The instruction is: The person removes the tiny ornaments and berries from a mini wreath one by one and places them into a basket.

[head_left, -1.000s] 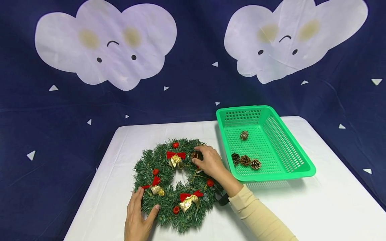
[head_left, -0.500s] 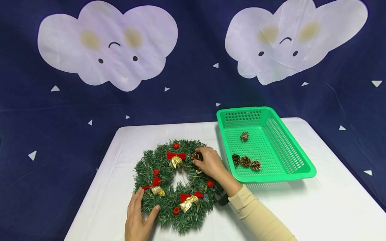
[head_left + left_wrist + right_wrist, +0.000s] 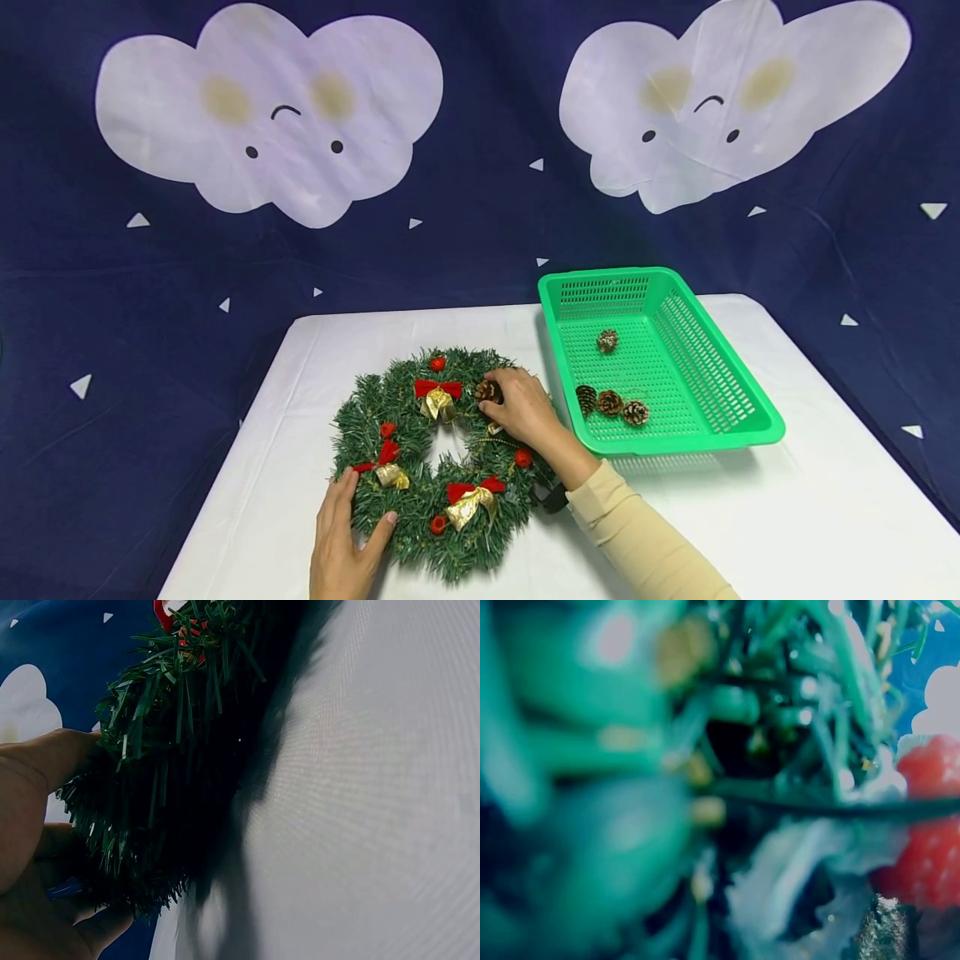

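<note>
A green tinsel wreath [image 3: 420,500] lies on the white table, trimmed with gold bells under red bows and small red berries. My left hand [image 3: 341,542] holds its near left edge, thumb on the greenery; in the left wrist view, fingers [image 3: 105,930] curve around the outer side. At the wreath's upper right, a brown pine cone [image 3: 486,391] sits between the thumb and fingers of my right hand [image 3: 525,408], which pinches it down against the branches. The right wrist view is blurred green strands beside a red berry [image 3: 930,817].
A green perforated basket [image 3: 675,447] stands right of the wreath, close to my right forearm. Inside are several pine cones, one [image 3: 607,340] toward the back and the others [image 3: 610,403] along the near left. A dark blue cloth with clouds hangs behind the table.
The right hand shifts very slightly over the pine cone at the wreath's upper right. The left hand and the wreath stay in place.
</note>
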The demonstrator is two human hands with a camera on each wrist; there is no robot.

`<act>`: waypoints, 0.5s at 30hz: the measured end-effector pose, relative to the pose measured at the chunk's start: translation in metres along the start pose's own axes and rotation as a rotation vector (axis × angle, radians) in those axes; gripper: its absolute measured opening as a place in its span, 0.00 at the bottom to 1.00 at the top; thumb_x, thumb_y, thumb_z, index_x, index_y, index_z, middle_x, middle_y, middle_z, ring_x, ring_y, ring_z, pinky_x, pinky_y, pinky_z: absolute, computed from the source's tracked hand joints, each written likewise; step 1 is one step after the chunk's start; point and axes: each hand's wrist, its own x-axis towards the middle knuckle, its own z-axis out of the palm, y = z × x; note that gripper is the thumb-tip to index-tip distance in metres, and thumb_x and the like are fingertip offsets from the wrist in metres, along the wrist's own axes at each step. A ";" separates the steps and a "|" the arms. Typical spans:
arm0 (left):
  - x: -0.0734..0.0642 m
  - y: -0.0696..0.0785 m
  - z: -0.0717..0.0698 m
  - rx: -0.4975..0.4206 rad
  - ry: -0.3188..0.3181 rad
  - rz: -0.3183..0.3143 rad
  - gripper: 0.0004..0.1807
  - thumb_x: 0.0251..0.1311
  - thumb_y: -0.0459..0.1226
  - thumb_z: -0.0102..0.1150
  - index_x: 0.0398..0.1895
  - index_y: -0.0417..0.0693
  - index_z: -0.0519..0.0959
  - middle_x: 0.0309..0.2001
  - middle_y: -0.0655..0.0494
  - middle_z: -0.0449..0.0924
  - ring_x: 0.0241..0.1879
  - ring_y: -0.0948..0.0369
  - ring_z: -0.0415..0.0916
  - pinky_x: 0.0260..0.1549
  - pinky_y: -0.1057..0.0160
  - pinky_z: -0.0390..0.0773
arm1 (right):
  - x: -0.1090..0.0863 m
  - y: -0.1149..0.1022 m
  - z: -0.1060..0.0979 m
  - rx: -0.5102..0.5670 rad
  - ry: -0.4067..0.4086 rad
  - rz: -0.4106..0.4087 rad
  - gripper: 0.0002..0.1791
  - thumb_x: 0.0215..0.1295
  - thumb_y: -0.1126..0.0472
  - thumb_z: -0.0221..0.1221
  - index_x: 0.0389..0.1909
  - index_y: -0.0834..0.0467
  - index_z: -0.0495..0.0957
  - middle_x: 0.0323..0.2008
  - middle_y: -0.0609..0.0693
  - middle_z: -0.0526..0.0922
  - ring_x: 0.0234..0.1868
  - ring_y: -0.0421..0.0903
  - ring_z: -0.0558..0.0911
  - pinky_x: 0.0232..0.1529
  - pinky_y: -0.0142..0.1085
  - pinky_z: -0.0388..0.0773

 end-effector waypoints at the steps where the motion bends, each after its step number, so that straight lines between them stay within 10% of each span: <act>1: 0.000 0.000 0.000 0.001 0.000 0.002 0.42 0.51 0.43 0.68 0.68 0.41 0.62 0.69 0.44 0.60 0.69 0.41 0.53 0.61 0.37 0.60 | 0.000 0.000 0.000 0.001 0.003 -0.001 0.24 0.53 0.54 0.67 0.51 0.56 0.78 0.49 0.55 0.83 0.48 0.54 0.79 0.50 0.48 0.77; 15: 0.000 0.001 -0.001 0.000 -0.008 -0.007 0.42 0.51 0.43 0.68 0.69 0.41 0.61 0.70 0.45 0.59 0.70 0.41 0.52 0.62 0.36 0.60 | -0.002 -0.005 -0.006 0.072 0.067 0.004 0.21 0.55 0.56 0.66 0.51 0.54 0.79 0.47 0.53 0.84 0.48 0.54 0.80 0.48 0.48 0.78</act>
